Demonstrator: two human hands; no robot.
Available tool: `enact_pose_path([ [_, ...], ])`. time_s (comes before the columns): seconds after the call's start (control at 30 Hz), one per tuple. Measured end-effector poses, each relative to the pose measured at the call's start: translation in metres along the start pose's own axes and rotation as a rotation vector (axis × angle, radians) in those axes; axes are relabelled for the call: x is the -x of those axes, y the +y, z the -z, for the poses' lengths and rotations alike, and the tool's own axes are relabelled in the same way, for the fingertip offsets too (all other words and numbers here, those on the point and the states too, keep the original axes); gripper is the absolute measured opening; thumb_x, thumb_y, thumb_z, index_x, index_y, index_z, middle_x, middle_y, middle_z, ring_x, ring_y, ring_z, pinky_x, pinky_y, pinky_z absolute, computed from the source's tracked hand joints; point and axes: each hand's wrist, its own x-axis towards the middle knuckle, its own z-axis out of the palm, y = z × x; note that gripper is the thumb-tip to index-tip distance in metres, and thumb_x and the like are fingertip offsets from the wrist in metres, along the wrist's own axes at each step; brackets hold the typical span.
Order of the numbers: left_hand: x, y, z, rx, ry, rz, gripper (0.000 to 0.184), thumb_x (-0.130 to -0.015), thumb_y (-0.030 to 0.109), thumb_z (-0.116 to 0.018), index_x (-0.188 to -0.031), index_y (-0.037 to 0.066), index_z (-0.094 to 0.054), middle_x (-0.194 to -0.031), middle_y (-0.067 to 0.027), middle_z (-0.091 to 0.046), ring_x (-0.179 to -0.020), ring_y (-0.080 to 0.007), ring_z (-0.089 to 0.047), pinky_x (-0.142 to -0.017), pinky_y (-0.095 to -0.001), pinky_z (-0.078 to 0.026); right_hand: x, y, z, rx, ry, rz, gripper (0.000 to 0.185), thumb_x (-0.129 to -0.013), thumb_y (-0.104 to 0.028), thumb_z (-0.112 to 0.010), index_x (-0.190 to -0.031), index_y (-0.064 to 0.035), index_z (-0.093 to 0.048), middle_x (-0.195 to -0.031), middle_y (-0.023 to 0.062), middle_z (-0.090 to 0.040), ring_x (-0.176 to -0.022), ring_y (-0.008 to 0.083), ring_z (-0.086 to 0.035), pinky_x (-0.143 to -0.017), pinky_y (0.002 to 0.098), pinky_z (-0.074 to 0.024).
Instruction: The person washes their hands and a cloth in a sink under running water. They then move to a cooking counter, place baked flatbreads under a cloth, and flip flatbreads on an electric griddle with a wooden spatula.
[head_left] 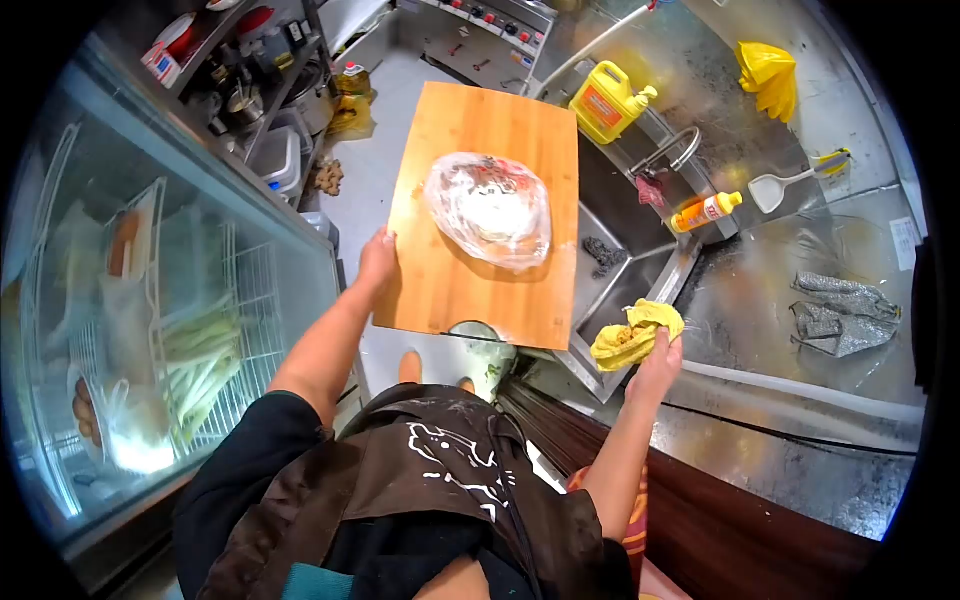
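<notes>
Centre frame, my left grip [378, 262] clamps a wooden cutting board [450, 295] bearing a clear plastic bag [490, 210]; right of centre, my right grip [655, 362] pinches a yellow cloth [628, 342]. Seemingly mid-carry; steadiness matters next.

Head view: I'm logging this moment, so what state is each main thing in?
Cutting board, held by its edge
Clear plastic bag, crumpled, on the board
Yellow cloth, bunched up
Left hand, closed on the board
Right hand, closed on the cloth
Yellow jug, pump fitted
Orange bottle, capped
</notes>
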Motion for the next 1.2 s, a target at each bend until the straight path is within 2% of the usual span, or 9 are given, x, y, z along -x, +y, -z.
enact_pose_path([
  [0.3,-0.072,-0.057,0.013,0.03,-0.134,-0.016,0.041,-0.099,0.029,-0.045,-0.127,-0.001,-0.054,-0.117,-0.0205,-0.063,-0.111,-0.0308,-0.059,-0.097,-0.0349,-0.042,-0.118,0.052,-0.023,0.646,-0.115,0.059,0.028,-0.092,-0.016,-0.057,-0.111,0.0031,-0.062,-0.1,0.0092,-0.066,-0.091,0.0159,-0.061,-0.08,0.0304,-0.0471],
  [0.4,-0.102,-0.086,0.018,-0.243,-0.09,-0.135,0.043,-0.1,0.03,-0.043,-0.128,-0.001,-0.054,-0.12,-0.0225,-0.061,-0.113,-0.033,-0.057,-0.098,-0.0368,-0.041,-0.182,0.056,-0.044,0.739,-0.16,0.124,0.03,-0.086,-0.016,-0.06,-0.11,0.0022,-0.062,-0.103,0.0187,-0.066,-0.095,0.0282,-0.063,-0.084,0.0352,-0.0473],
  [0.47,-0.101,-0.069,0.031,-0.52,0.134,-0.265,0.041,-0.1,0.027,-0.043,-0.129,-0.002,-0.053,-0.122,-0.022,-0.058,-0.114,-0.0325,-0.055,-0.099,-0.0372,-0.04,-0.235,0.065,-0.06,0.903,-0.19,0.293,0.033,-0.082,-0.014,-0.059,-0.111,0.0015,-0.061,-0.108,0.0221,-0.063,-0.102,0.0349,-0.06,-0.088,0.0388,-0.0465],
  [0.63,-0.056,0.15,0.003,-0.221,0.256,-0.74,0.036,-0.1,0.014,-0.043,-0.13,-0.003,-0.052,-0.125,-0.0138,-0.055,-0.117,-0.0245,-0.053,-0.103,-0.0336,-0.039,-0.34,0.039,-0.107,1.173,-0.364,0.529,0.042,-0.078,-0.007,-0.056,-0.119,-0.0026,-0.057,-0.12,0.0273,-0.055,-0.111,0.0421,-0.053,-0.098,0.043,-0.0429],
  [0.67,-0.056,0.172,-0.019,0.001,0.082,-0.603,0.035,-0.1,0.014,-0.043,-0.13,-0.001,-0.052,-0.125,-0.0132,-0.056,-0.118,-0.0233,-0.053,-0.104,-0.0328,-0.038,-0.382,0.069,-0.113,0.992,-0.252,0.774,0.035,-0.08,-0.007,-0.057,-0.115,-0.002,-0.06,-0.12,0.0254,-0.056,-0.114,0.04,-0.053,-0.098,0.0426,-0.0432],
  [0.77,-0.039,0.26,-0.083,0.265,-0.325,-0.423,0.036,-0.1,0.017,-0.046,-0.132,0.002,-0.052,-0.128,-0.0118,-0.057,-0.121,-0.0196,-0.052,-0.105,-0.0319,-0.037,-0.407,0.024,-0.142,1.27,-0.389,0.42,0.028,-0.082,-0.01,-0.054,-0.108,-0.0042,-0.061,-0.121,0.0218,-0.057,-0.109,0.0385,-0.058,-0.093,0.0452,-0.0479],
  [0.83,-0.051,0.27,-0.148,0.543,-0.533,-0.32,0.039,-0.101,0.02,-0.046,-0.135,0.003,-0.05,-0.13,-0.0118,-0.057,-0.121,-0.0196,-0.052,-0.105,-0.033,-0.038,-0.465,0.067,-0.143,1.348,-0.461,0.509,0.027,-0.083,-0.011,-0.053,-0.108,-0.0036,-0.061,-0.116,0.0222,-0.06,-0.107,0.0387,-0.059,-0.091,0.0453,-0.0487],
  [1.03,-0.085,0.299,-0.28,0.76,-0.692,-0.003,0.062,-0.1,0.042,-0.044,-0.146,0.003,-0.033,-0.149,-0.0143,-0.037,-0.136,-0.0276,-0.036,-0.111,-0.0435,-0.03,-0.424,0.038,-0.152,1.292,-0.491,0.319,0.03,-0.085,-0.01,-0.052,-0.113,-0.0033,-0.057,-0.113,0.0229,-0.061,-0.104,0.0384,-0.06,-0.089,0.0465,-0.0495],
  [1.2,-0.086,0.319,-0.329,0.748,-0.687,0.102,0.067,-0.1,0.052,-0.035,-0.147,0.006,-0.033,-0.153,-0.0138,-0.031,-0.141,-0.0278,-0.025,-0.114,-0.047,-0.02,-0.39,0.06,-0.141,1.282,-0.375,0.525,0.03,-0.086,-0.023,-0.057,-0.109,-0.0045,-0.063,-0.117,0.0219,-0.06,-0.107,0.0359,-0.06,-0.091,0.0455,-0.0476],
])
